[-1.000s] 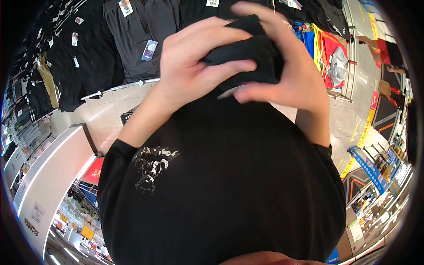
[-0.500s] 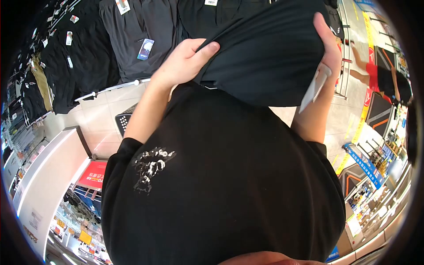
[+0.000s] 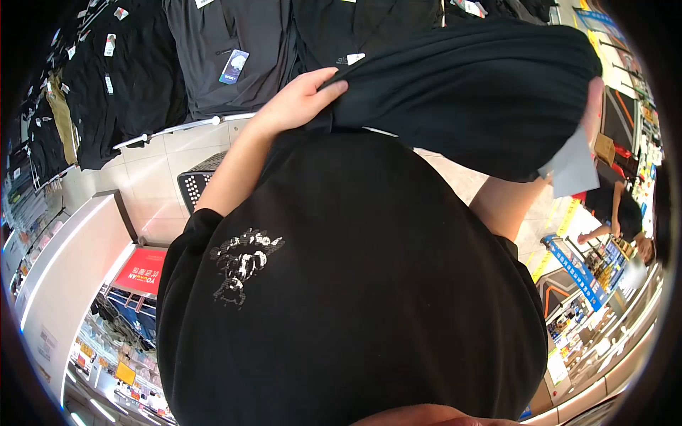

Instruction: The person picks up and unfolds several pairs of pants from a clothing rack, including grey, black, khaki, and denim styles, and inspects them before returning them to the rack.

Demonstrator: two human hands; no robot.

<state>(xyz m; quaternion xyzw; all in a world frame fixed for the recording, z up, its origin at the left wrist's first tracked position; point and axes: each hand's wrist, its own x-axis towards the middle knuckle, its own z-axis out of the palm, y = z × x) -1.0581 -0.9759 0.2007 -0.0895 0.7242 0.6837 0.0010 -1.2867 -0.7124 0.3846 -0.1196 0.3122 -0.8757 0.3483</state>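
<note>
A black garment [image 3: 469, 85] of smooth, thin cloth is stretched sideways in front of my chest; its exact kind does not show. My left hand [image 3: 302, 99] is closed on its left end, thumb on top and fingers behind the cloth. At the far right end, my right hand [image 3: 591, 106] grips the garment's edge, mostly hidden behind the fabric with only a strip of it showing. A blank pale tag [image 3: 574, 167] hangs at that end, in front of my right wrist.
Dark grey trousers [image 3: 231, 50] with a blue tag [image 3: 234, 66] and other black garments [image 3: 135, 85] hang on a white rail [image 3: 185, 126] ahead. A black perforated basket [image 3: 195, 181] stands left, near a white partition [image 3: 64, 263]. Another person [image 3: 616, 206] is at the right.
My right hand has moved right, pulling the garment out wider and lower at that end. The tag has swung to face me. My left hand keeps its hold.
</note>
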